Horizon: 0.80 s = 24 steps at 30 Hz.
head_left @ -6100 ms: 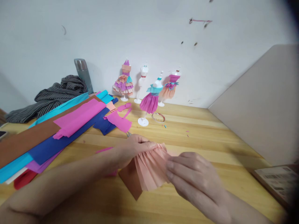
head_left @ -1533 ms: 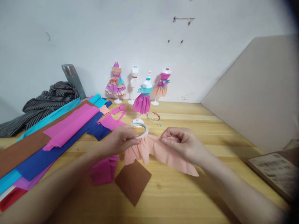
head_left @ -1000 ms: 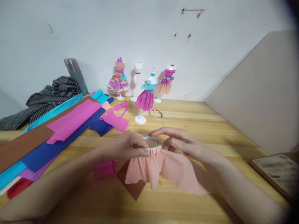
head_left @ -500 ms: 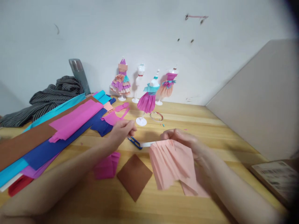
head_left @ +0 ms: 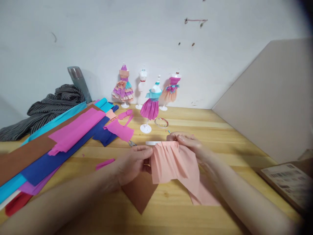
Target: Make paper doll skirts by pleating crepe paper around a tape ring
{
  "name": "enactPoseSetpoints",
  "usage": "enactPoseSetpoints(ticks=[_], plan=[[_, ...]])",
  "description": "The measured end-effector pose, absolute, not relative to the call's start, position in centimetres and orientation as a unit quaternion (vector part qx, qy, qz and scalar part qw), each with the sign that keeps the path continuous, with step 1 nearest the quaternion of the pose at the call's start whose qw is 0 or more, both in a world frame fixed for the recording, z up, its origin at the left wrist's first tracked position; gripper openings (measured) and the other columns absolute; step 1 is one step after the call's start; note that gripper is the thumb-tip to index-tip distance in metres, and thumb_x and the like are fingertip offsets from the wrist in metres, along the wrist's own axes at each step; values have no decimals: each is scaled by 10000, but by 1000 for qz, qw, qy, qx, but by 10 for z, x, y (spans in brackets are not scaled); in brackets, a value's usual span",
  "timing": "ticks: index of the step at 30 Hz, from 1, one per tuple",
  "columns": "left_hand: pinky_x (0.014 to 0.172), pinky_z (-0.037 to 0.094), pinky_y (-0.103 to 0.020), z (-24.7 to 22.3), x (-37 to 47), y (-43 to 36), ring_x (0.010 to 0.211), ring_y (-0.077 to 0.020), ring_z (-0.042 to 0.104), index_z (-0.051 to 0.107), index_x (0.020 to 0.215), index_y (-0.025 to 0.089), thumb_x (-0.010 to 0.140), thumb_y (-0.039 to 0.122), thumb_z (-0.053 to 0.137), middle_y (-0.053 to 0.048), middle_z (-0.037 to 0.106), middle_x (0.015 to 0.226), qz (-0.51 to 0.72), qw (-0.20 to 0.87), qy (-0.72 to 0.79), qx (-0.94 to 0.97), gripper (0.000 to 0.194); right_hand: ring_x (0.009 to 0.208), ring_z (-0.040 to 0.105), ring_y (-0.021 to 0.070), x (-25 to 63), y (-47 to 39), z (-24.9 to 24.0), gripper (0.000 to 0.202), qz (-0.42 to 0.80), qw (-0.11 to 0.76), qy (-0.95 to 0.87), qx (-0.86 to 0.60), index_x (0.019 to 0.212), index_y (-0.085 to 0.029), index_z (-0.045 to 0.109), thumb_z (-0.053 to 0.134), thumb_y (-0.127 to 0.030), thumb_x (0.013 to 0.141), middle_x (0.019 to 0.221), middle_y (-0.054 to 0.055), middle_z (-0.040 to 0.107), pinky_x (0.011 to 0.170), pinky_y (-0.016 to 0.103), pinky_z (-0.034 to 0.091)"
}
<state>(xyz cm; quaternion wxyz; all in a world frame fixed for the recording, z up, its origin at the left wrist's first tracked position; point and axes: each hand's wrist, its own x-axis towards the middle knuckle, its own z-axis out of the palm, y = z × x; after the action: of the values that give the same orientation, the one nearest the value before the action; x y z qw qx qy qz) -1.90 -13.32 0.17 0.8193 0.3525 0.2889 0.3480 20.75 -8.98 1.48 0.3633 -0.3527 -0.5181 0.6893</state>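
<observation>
Pleated pink paper [head_left: 168,163] hangs between my two hands, its folds gathered along a white strip [head_left: 153,143] at the top edge. My left hand [head_left: 137,160] pinches the paper's left edge between thumb and fingers. At the upper right corner, my right hand [head_left: 186,142] is closed on the same paper. Under my left hand lies a brown paper square [head_left: 141,192], partly covered. Another pink sheet [head_left: 206,194] rests on the table below my right wrist. Scissors [head_left: 132,143] show only in part behind my left hand.
Small dress forms, one in a magenta skirt [head_left: 149,109], stand at the back beside a bangle [head_left: 161,122]. Coloured paper rolls [head_left: 80,130], a striped cloth [head_left: 56,104] and a bottle [head_left: 79,81] fill the left. A cardboard box [head_left: 285,182] sits at the right.
My left hand has come down and right, from above the scissors to the pleated paper, and has taken hold of its left edge. The view has shifted slightly.
</observation>
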Motion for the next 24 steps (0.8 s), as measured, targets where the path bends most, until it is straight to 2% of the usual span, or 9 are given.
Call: enactPoseSetpoints(ticks=[3,6,9,13,18,24], plan=[[620,404,-252,7,-20,-136,585,-106,509,604,676,128,614,426,808,-9,558,631,369,790,324,367,367,510,458,106,208,-90,17,411,684,360,-524,-357,698,-125,636,763,-513,665,591,9,540,487,230,343],[549,332,-228,14,-20,-137,527,-83,446,547,579,133,641,437,762,10,517,559,403,717,370,433,378,518,475,111,209,-90,20,410,679,354,-530,-364,713,-130,622,771,-509,660,605,9,548,502,238,362],[516,250,-224,20,-22,-134,508,-66,355,471,521,146,676,398,698,42,412,507,423,613,414,524,374,508,447,100,208,-90,22,417,673,347,-538,-370,666,-138,575,771,-506,667,578,-12,504,497,230,342],[513,210,-232,23,-25,-125,530,-64,293,413,508,159,688,339,633,54,312,530,426,524,439,593,336,489,383,78,206,-92,23,454,669,337,-549,-370,622,-147,520,762,-529,672,549,-46,412,486,213,284],[517,212,-229,14,-33,-111,532,-65,308,407,526,159,719,353,611,56,323,533,394,503,426,640,341,492,346,75,204,-94,22,474,672,323,-556,-368,598,-156,487,751,-541,679,548,-53,378,486,222,244],[507,286,-206,12,-49,-90,491,-63,385,502,565,139,721,430,656,46,447,503,239,595,400,655,364,488,334,77,203,-95,18,449,685,316,-543,-370,612,-165,480,741,-520,700,550,-56,381,490,234,256]])
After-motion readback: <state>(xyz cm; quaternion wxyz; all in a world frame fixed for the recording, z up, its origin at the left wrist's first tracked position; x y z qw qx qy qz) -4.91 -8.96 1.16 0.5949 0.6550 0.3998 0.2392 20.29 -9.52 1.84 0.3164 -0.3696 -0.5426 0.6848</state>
